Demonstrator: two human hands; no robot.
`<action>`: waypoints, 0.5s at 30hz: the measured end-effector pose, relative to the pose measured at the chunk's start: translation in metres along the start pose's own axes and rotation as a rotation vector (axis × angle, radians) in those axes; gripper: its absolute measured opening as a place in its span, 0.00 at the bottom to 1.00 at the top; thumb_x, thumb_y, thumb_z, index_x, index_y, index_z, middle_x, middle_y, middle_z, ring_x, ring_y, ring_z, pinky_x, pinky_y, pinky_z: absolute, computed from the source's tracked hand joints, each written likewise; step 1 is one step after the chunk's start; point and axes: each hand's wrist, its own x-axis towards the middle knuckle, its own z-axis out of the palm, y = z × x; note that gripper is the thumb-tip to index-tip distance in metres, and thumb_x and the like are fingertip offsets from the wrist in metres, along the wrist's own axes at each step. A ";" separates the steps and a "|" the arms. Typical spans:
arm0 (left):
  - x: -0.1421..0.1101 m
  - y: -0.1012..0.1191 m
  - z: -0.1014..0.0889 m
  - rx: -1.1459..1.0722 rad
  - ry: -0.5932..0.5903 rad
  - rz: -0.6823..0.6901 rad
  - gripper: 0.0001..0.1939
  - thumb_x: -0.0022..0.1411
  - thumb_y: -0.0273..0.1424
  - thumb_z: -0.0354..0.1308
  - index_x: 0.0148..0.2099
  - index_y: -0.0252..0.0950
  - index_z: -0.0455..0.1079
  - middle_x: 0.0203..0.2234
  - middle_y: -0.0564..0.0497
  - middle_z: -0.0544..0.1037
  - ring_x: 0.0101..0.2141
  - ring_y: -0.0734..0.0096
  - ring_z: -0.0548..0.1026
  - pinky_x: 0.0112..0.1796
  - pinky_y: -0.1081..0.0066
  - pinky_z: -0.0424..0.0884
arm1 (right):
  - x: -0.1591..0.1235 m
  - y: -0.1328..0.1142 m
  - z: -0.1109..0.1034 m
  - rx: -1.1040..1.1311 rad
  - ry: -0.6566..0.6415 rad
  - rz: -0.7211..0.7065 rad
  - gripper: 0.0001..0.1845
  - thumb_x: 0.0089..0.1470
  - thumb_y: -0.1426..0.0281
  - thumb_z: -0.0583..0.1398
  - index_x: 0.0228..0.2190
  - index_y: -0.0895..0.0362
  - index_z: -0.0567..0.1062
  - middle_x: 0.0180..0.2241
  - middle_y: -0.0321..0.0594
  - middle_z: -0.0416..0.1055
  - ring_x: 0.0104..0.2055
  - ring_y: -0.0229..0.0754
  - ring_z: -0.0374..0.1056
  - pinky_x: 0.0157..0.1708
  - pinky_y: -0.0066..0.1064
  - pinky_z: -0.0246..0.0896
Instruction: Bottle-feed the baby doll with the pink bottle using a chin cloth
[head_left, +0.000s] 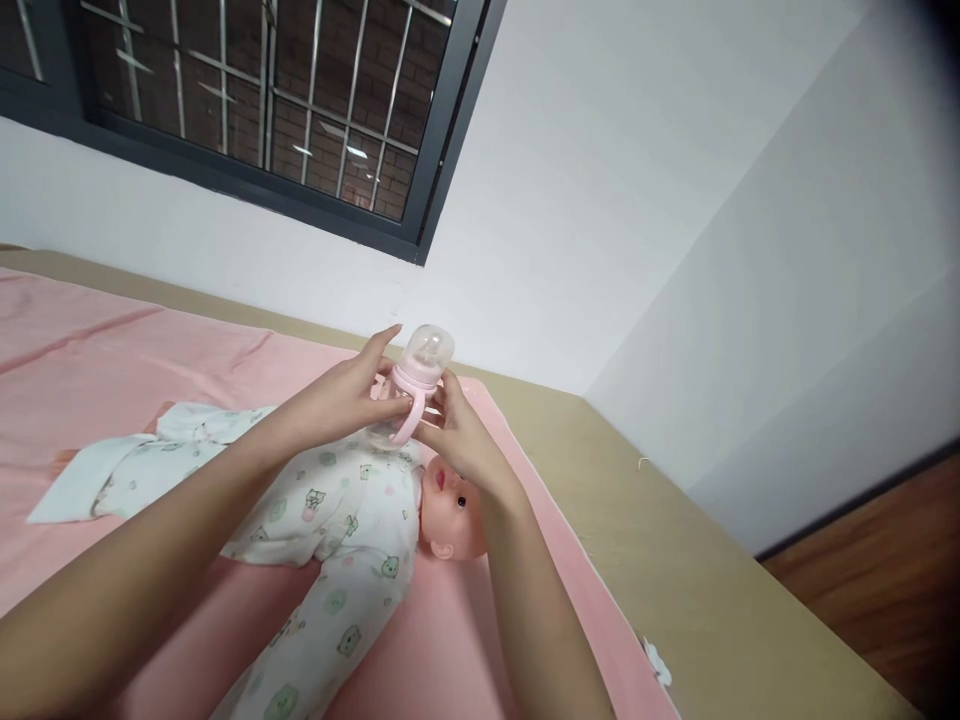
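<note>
A clear baby bottle [415, 378] with a pink collar, pink side handle and transparent dome cap is held tilted between both hands. My left hand [360, 390] grips it from the left, its thumb near the handle and its index finger raised beside the cap. From the right, my right hand [459, 425] closes its fingers on the bottle near the handle. Below them a baby doll [330, 500] in white printed pyjamas lies on its back, its head to the right. My right wrist hides part of the doll's face.
The doll lies on a pink blanket [435, 640] spread over a tan surface [645, 540]. A white wall [540, 250] and a barred window [300, 110] stand behind. A small white object [657, 662] is at the blanket's right edge.
</note>
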 end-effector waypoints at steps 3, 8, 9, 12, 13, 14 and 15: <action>0.000 0.001 0.004 0.022 -0.006 0.006 0.48 0.58 0.41 0.58 0.72 0.36 0.36 0.56 0.42 0.71 0.52 0.53 0.71 0.52 0.59 0.67 | 0.003 0.001 0.003 0.051 0.031 0.001 0.48 0.42 0.66 0.71 0.60 0.49 0.55 0.54 0.45 0.69 0.55 0.47 0.68 0.56 0.47 0.65; -0.004 0.004 -0.001 0.191 0.071 0.015 0.50 0.58 0.50 0.58 0.72 0.37 0.38 0.57 0.41 0.69 0.57 0.49 0.66 0.55 0.57 0.64 | 0.014 0.012 -0.014 0.030 0.187 -0.047 0.40 0.39 0.65 0.70 0.52 0.53 0.61 0.50 0.47 0.71 0.52 0.48 0.69 0.51 0.44 0.68; -0.007 0.007 -0.004 0.224 0.086 0.024 0.47 0.58 0.50 0.58 0.71 0.38 0.42 0.57 0.42 0.69 0.57 0.48 0.66 0.54 0.57 0.64 | 0.017 0.017 -0.022 0.016 0.243 -0.064 0.38 0.39 0.65 0.70 0.50 0.53 0.61 0.49 0.46 0.72 0.51 0.47 0.70 0.51 0.43 0.68; -0.022 0.022 -0.011 0.237 0.017 0.087 0.34 0.61 0.50 0.56 0.66 0.45 0.57 0.55 0.48 0.71 0.54 0.51 0.69 0.52 0.59 0.67 | 0.026 0.039 -0.057 -0.078 0.425 -0.097 0.37 0.39 0.65 0.69 0.49 0.54 0.61 0.48 0.46 0.71 0.48 0.45 0.71 0.48 0.41 0.69; -0.029 0.028 -0.013 0.215 -0.036 0.111 0.31 0.61 0.50 0.56 0.63 0.47 0.61 0.53 0.50 0.73 0.53 0.52 0.70 0.51 0.60 0.69 | 0.028 0.049 -0.071 -0.120 0.483 -0.086 0.38 0.37 0.66 0.69 0.49 0.54 0.61 0.48 0.47 0.71 0.48 0.46 0.71 0.47 0.41 0.69; -0.037 0.035 -0.013 0.187 -0.071 0.122 0.29 0.60 0.50 0.56 0.61 0.49 0.64 0.52 0.51 0.74 0.52 0.52 0.71 0.50 0.60 0.71 | 0.029 0.059 -0.084 -0.162 0.527 -0.055 0.39 0.37 0.66 0.68 0.50 0.55 0.61 0.49 0.48 0.71 0.48 0.46 0.71 0.47 0.41 0.69; -0.046 0.041 -0.012 0.158 -0.088 0.125 0.29 0.57 0.51 0.58 0.59 0.51 0.67 0.50 0.53 0.75 0.51 0.52 0.72 0.48 0.61 0.72 | 0.029 0.069 -0.097 -0.202 0.572 -0.007 0.40 0.37 0.67 0.68 0.52 0.56 0.60 0.50 0.49 0.70 0.48 0.47 0.71 0.47 0.40 0.69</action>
